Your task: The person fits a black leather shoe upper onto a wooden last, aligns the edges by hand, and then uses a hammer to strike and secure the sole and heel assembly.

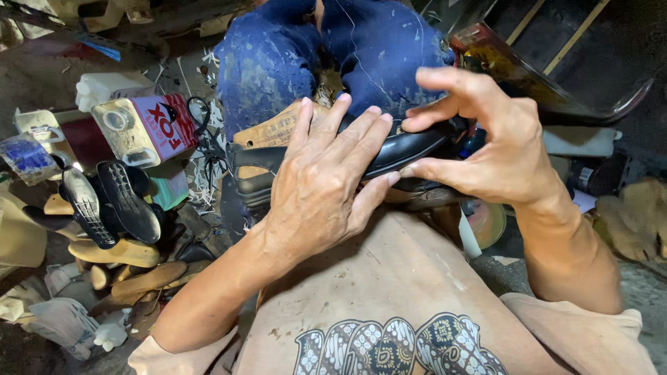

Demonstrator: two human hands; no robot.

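A black leather shoe (410, 149) lies on its side across my lap, resting on a worn wooden board (267, 132) against my blue-trousered knees (264, 62). My left hand (323, 184) lies flat over the shoe's middle, fingers spread and pressing on the upper. At the toe end, my right hand (497, 149) pinches the shoe between thumb and fingers, the index finger raised above it. The shoe's heel end (246, 173) shows to the left of my left hand.
At left on the cluttered floor lie black shoe soles (128, 201), wooden lasts (118, 253) and a red and cream glue can (149, 128) on its side. A white plastic jug (104, 87) stands behind it. A dark curved panel (583, 62) fills the upper right.
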